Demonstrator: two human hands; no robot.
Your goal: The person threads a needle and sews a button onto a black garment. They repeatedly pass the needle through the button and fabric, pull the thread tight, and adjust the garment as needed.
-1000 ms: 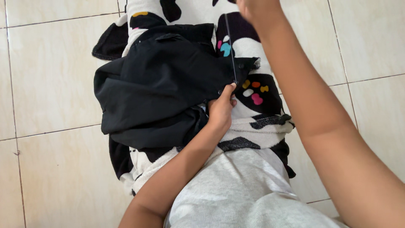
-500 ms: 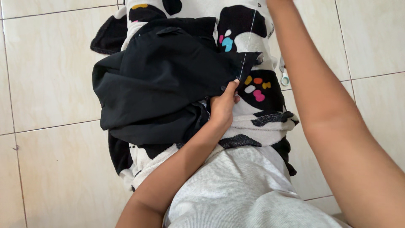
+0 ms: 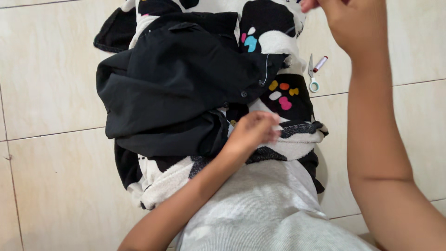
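- One black garment [image 3: 172, 88] lies crumpled on one black-and-white blanket [image 3: 283, 144] with small coloured spots, which is spread over the person's lap.
- The left hand [image 3: 253, 132] is blurred and rests over the blanket, just beside the lower edge of the garment; its fingers look curled, but I cannot tell if it grips something.
- The right hand [image 3: 355, 23] is raised at the top edge, closed with the fingers pinched together; what it holds I cannot see.
- One thin thread [image 3: 266, 69] lies on the garment near its right edge.
- One small pair of scissors [image 3: 312, 74] and one red thread spool [image 3: 320, 63] lie on the tiled floor [image 3: 51, 93], touching each other.
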